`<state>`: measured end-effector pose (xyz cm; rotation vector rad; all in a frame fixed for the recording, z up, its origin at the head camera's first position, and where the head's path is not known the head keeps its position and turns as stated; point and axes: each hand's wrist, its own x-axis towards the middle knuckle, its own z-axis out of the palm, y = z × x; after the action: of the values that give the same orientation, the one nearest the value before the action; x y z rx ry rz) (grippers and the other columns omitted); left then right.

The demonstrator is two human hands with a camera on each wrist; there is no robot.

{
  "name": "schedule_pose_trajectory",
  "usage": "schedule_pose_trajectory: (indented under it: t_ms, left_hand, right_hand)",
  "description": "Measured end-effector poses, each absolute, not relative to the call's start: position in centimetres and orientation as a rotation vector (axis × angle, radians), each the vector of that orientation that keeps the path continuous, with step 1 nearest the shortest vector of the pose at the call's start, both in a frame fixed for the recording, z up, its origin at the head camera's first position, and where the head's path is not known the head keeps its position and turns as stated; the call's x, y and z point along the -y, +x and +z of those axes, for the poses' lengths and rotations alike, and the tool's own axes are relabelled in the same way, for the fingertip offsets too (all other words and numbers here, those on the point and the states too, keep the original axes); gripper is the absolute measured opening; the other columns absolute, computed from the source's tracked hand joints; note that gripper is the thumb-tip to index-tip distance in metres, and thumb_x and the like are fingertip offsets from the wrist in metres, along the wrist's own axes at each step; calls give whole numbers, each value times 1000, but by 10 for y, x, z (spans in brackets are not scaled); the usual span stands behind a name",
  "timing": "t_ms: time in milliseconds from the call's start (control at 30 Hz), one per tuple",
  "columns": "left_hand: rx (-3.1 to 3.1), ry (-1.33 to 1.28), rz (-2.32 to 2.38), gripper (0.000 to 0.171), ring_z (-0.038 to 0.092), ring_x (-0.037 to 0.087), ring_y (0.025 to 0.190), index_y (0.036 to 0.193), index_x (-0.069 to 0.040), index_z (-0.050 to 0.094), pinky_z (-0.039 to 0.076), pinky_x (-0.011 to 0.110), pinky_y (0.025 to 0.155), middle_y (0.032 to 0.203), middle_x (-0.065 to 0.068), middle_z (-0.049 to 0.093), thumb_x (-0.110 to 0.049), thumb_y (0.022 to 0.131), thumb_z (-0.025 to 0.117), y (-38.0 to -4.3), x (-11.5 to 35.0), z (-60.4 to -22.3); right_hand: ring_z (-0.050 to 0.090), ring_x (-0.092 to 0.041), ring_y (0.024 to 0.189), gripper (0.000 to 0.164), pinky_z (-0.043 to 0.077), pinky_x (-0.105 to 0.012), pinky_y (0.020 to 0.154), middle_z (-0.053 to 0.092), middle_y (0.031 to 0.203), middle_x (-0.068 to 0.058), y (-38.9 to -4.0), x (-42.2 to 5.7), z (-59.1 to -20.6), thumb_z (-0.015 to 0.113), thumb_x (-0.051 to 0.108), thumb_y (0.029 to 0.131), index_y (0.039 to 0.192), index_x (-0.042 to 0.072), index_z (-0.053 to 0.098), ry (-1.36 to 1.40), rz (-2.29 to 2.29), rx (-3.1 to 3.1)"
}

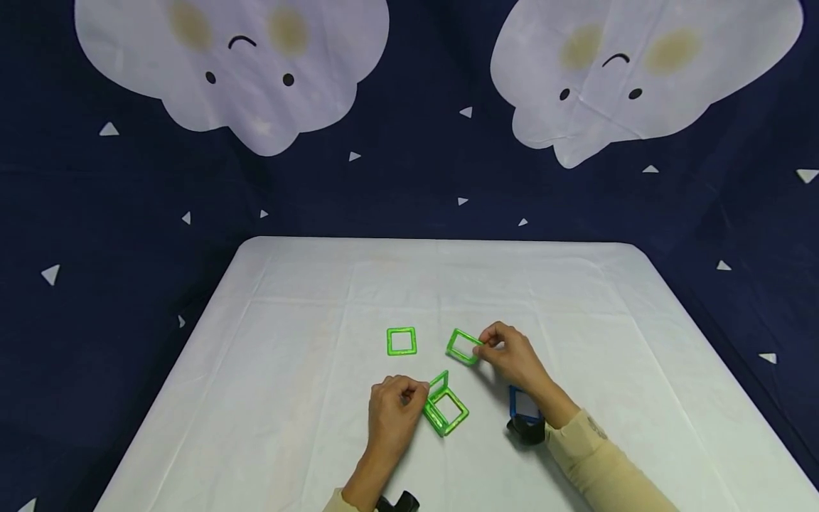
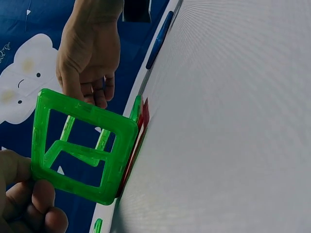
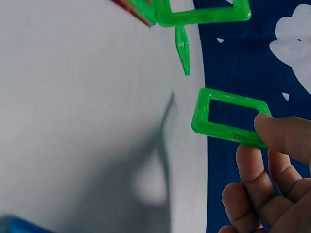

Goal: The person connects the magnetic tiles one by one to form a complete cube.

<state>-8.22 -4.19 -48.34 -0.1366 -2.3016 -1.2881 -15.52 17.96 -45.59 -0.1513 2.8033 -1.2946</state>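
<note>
Near the middle of the white table my left hand [image 1: 393, 412] pinches the edge of a green square magnetic tile [image 2: 73, 187] between thumb and fingers. That tile stands raised in a small joined structure [image 1: 456, 424] of green tiles; in the left wrist view a red tile [image 2: 127, 172] shows at its base, against the table. Farther right, my right hand [image 1: 518, 359] holds a separate green square tile [image 3: 228, 132] by one end, thumb on one face and fingers behind. It hangs above the table, apart from the structure.
A loose green square tile [image 1: 402, 353] lies flat beyond the structure. Under my right wrist a blue tile [image 1: 512, 402] lies partly hidden by the black wrist camera [image 1: 527, 429]. Behind the table [image 1: 288, 341] hangs a dark blue cloth with clouds.
</note>
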Motion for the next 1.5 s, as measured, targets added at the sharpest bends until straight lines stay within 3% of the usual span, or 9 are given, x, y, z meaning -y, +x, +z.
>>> schedule_pose_trajectory:
  t_ms: [700, 1033, 1500]
  left_hand:
    - [2322, -67, -1275, 20, 42, -2, 53, 57, -18, 66, 35, 22, 63, 52, -11, 55, -14, 74, 77, -81, 40, -482]
    - [2305, -73, -1263, 21, 43, -2, 53, 57, -18, 65, 34, 21, 62, 52, -11, 55, -13, 74, 78, -82, 39, -483]
    - [2306, -62, -1243, 22, 42, -2, 55, 57, -18, 64, 34, 23, 64, 53, -11, 54, -14, 74, 78, -81, 36, -482]
  right_hand:
    - [47, -16, 81, 15, 35, -27, 69, 61, 86, -6, -109, -166, -449, 73, 19, 80, 86, 12, 61, 73, -1386, -2847]
    - [48, -14, 77, 15, 36, -26, 64, 61, 83, -5, -97, -158, -451, 74, 19, 79, 82, 13, 60, 68, -1350, -2880]
    - [49, -16, 77, 16, 36, -27, 67, 59, 77, -1, -88, -153, -461, 75, 16, 76, 76, 16, 59, 26, -1316, -2914]
